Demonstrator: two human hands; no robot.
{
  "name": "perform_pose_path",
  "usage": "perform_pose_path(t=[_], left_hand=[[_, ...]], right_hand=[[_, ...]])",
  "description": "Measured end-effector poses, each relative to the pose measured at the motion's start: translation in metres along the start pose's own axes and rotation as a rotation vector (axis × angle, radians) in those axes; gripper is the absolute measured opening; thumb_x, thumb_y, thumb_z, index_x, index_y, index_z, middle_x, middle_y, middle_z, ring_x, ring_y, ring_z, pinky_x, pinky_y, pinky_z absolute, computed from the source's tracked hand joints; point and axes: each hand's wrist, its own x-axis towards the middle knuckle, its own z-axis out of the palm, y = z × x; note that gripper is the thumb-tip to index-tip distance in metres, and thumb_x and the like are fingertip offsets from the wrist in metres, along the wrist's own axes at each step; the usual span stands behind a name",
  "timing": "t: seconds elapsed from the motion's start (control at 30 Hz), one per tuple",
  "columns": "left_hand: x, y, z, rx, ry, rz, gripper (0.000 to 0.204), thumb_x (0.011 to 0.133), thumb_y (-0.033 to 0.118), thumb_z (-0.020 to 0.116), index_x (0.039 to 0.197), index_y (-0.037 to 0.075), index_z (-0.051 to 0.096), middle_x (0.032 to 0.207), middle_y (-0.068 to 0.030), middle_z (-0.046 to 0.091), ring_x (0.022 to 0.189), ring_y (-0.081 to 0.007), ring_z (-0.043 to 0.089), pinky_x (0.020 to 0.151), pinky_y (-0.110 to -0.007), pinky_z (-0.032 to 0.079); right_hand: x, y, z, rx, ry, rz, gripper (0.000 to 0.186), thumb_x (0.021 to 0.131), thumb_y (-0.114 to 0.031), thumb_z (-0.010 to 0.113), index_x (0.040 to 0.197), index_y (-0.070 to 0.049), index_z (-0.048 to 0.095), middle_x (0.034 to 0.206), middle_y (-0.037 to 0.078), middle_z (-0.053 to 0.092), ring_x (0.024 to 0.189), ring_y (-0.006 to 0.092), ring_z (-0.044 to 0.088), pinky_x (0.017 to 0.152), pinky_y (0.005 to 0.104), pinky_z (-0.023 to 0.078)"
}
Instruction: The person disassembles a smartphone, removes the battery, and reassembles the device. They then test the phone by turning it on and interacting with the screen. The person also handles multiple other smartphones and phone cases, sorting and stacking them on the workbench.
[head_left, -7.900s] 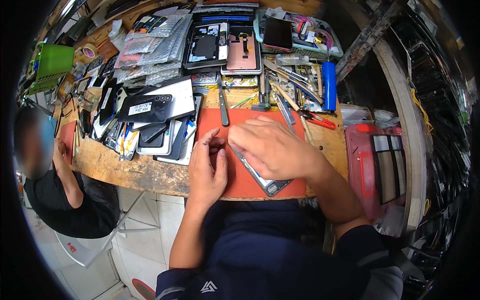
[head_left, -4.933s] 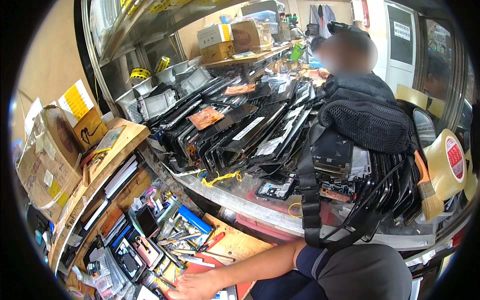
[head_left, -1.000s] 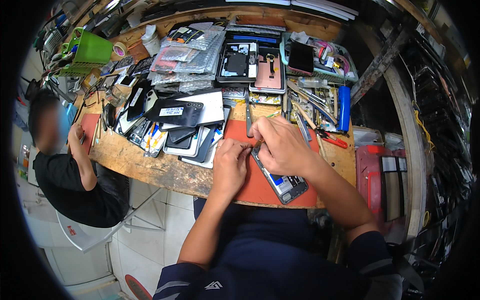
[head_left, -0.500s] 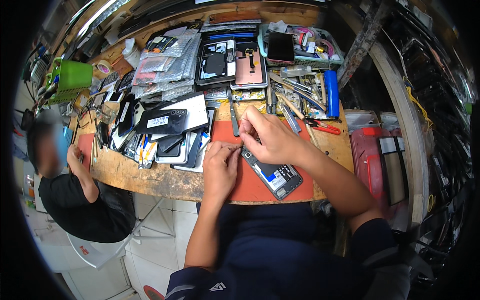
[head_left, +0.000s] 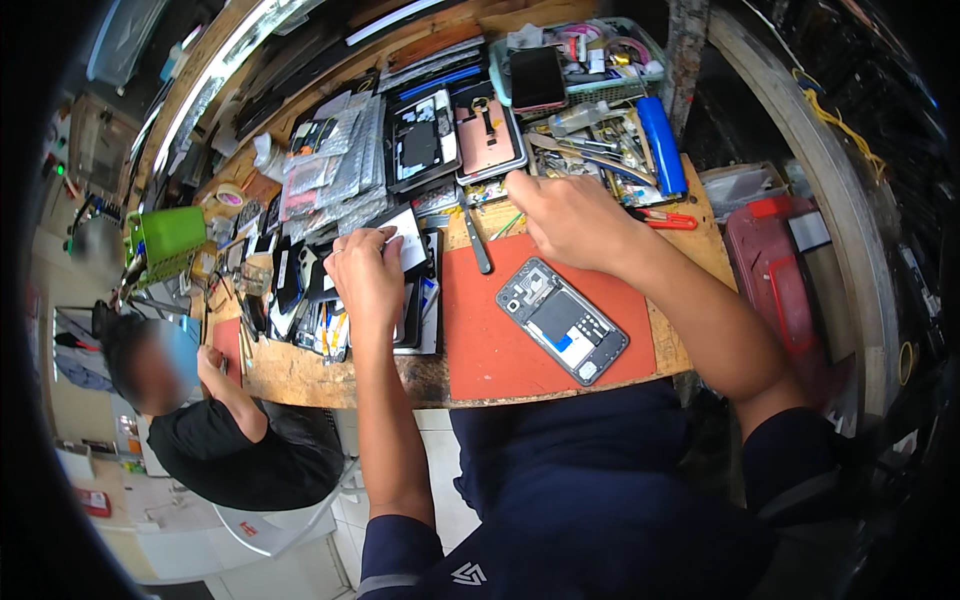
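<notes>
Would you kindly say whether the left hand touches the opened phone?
Apart: the head view plainly shows orange mat between the left hand and the opened phone.

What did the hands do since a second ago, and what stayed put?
The left hand came off the opened phone and went left to the device pile; the right hand came away too, forward toward the tools. The phone stayed on the red mat, the knife by its far edge.

An opened phone [head_left: 562, 318], hand tools [head_left: 606, 157] and bubble-wrapped packets [head_left: 350, 165] on a bench [head_left: 300, 378] show a repair workshop.
</notes>
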Motion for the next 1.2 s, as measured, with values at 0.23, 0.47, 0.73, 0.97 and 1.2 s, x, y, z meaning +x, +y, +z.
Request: perform_pose_path(t=[0.23,0.47,0.73,0.97,1.2], left_hand=[[-0.040,0.057,-0.025,-0.324,0.021,0.095,0.013,0.095,0.006,0.076,0.107,0.002,0.078,0.101,-0.0152,0.074,0.099,-0.0375,0.069,0.087,-0.045,0.053],[-0.059,0.115,-0.017,-0.325,-0.378,0.257,0.056,0.084,0.019,0.085,0.132,-0.004,0.069,0.113,-0.0220,0.073,0.098,-0.0384,0.071,0.090,-0.047,0.058],[-0.047,0.134,-0.011,-0.018,-0.470,0.474,0.049,0.084,0.012,0.073,0.127,-0.008,0.062,0.092,-0.0240,0.068,0.083,-0.0416,0.073,0.075,-0.050,0.061],[-0.048,0.136,-0.010,-0.031,-0.422,0.539,0.045,0.086,0.006,0.066,0.128,-0.009,0.058,0.085,-0.0256,0.068,0.075,-0.0431,0.072,0.068,-0.050,0.060],[-0.026,0.100,-0.007,-0.323,-0.427,0.352,0.055,0.090,-0.002,0.060,0.145,-0.004,0.062,0.095,-0.0324,0.072,0.084,-0.0460,0.074,0.078,-0.052,0.058]], right_hand=[[-0.006,0.006,0.002,-0.005,0.047,-0.018,0.025,0.085,0.000,0.067,0.103,0.000,0.050,0.084,0.020,0.071,0.075,0.0442,0.073,0.062,0.0538,0.057],[-0.006,0.001,0.002,-0.005,0.062,-0.052,0.026,0.083,-0.002,0.070,0.102,0.000,0.053,0.079,0.021,0.071,0.073,0.0425,0.074,0.060,0.0523,0.057],[-0.004,-0.002,0.000,-0.006,0.041,-0.052,0.034,0.075,-0.004,0.075,0.102,0.000,0.054,0.078,0.022,0.072,0.073,0.0422,0.075,0.061,0.0514,0.058],[-0.005,0.001,0.006,-0.022,0.065,-0.055,0.035,0.077,-0.007,0.078,0.102,0.000,0.055,0.079,0.022,0.073,0.074,0.0421,0.076,0.063,0.0519,0.059],[-0.005,-0.003,0.001,-0.015,0.024,-0.039,0.028,0.081,-0.005,0.073,0.103,0.000,0.056,0.083,0.023,0.074,0.076,0.0422,0.076,0.064,0.0535,0.059]])
